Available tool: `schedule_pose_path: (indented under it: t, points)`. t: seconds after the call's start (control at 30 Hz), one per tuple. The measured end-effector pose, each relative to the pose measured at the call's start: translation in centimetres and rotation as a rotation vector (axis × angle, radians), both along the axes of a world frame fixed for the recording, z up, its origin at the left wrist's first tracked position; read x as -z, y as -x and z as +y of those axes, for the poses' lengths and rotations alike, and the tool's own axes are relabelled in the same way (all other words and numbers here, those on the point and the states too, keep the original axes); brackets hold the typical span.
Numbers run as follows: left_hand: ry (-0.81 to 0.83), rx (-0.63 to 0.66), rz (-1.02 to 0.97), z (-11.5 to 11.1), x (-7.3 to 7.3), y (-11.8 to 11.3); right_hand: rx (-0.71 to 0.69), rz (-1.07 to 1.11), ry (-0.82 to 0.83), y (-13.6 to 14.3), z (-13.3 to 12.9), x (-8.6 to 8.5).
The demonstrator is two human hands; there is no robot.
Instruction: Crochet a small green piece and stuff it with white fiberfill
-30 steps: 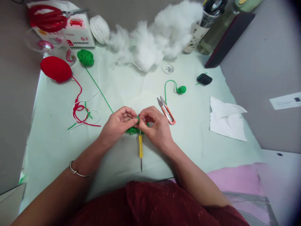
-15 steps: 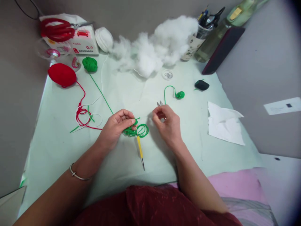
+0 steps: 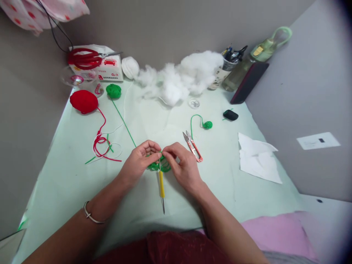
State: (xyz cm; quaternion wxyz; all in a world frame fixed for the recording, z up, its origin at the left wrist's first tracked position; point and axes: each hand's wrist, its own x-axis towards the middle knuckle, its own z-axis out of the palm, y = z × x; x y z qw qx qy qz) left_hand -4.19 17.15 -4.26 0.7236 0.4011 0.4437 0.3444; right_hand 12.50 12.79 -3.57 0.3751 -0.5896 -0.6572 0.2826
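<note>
My left hand (image 3: 143, 158) pinches a small piece of green crochet work, mostly hidden by the fingers. From it hangs a crochet hook (image 3: 161, 183) with a yellow grip, pointing toward me. My right hand (image 3: 183, 163) has thumb and forefinger closed on the green yarn end beside the left fingertips. Loops of green yarn (image 3: 154, 167) bunch under both hands. A strand runs from there up to the green yarn ball (image 3: 113, 91). Just right of my right hand lie orange-handled thread snips (image 3: 194, 146), blades pointing away.
A small green crocheted piece (image 3: 207, 125) with a tail lies beyond the snips. White stuffing (image 3: 176, 82), a dish of rings (image 3: 194, 103), red yarn (image 3: 84, 101) and white yarn (image 3: 130, 68) stand further back. Torn white paper (image 3: 257, 157) and a black oval object (image 3: 230, 114) lie right.
My right hand has let go of the snips, which now lie on the table. It has moved left to the green yarn at my left fingers. The view has tilted up.
</note>
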Motion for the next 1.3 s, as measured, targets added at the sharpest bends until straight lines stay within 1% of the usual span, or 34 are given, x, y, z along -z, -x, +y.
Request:
schedule_pose_path:
  t: [0.1,0.2,0.27,0.33,0.4,0.43,0.5,0.57,0.63,0.67,0.73,0.83,0.9,0.97,1.03,1.17,1.3]
  points:
    - [0.007,0.004,-0.008,-0.1,-0.3,-0.3,0.037,-0.114,-0.059,0.1,0.0,-0.1]
    - [0.023,0.0,-0.031,-0.2,-0.3,-0.5,0.053,-0.089,-0.019,-0.5,0.3,-0.2]
    - [0.036,-0.013,-0.042,-0.1,-0.2,-0.4,0.086,-0.105,0.007,-1.4,0.6,-0.1]
    - [0.048,-0.036,-0.048,-0.1,-0.2,-0.2,0.202,-0.243,-0.015,-2.8,0.8,0.2]
    - [0.063,-0.052,-0.052,-0.1,-0.2,-0.1,0.31,-0.462,-0.026,-4.3,1.0,0.4]
    - [0.071,-0.055,-0.054,0.0,-0.3,-0.1,0.33,-0.562,-0.009,-4.9,1.0,0.5]
    - [0.088,-0.057,-0.059,0.0,-0.3,0.0,0.314,-0.698,0.039,-5.9,1.1,0.7]
    - [0.1,-0.061,-0.064,0.1,-0.3,0.0,0.303,-0.739,0.081,-6.3,1.1,0.7]
    - [0.109,-0.063,-0.069,0.1,-0.3,0.0,0.335,-0.682,0.081,-6.2,1.2,0.6]
    - [0.111,-0.063,-0.071,0.1,-0.3,0.0,0.355,-0.61,0.064,-6.1,1.3,0.4]
    - [0.113,-0.063,-0.076,0.2,-0.3,0.0,0.363,-0.382,0.044,-5.7,1.3,0.0]
    - [0.111,-0.069,-0.083,0.1,-0.3,-0.1,0.267,-0.036,0.121,-4.7,1.0,-0.8]
    - [0.11,-0.077,-0.086,0.1,-0.2,-0.1,0.151,0.066,0.189,-4.0,0.8,-1.3]
    - [0.11,-0.083,-0.087,0.1,-0.2,-0.1,0.034,0.085,0.225,-3.5,0.6,-1.6]
    - [0.11,-0.086,-0.087,0.1,-0.2,-0.1,-0.026,0.067,0.247,-3.2,0.5,-1.6]
    - [0.107,-0.08,-0.086,0.1,-0.1,-0.1,-0.016,-0.017,0.24,-2.9,0.5,-1.0]
    - [0.101,-0.068,-0.083,0.1,0.0,-0.1,-0.047,-0.049,0.207,-2.4,0.4,-0.6]
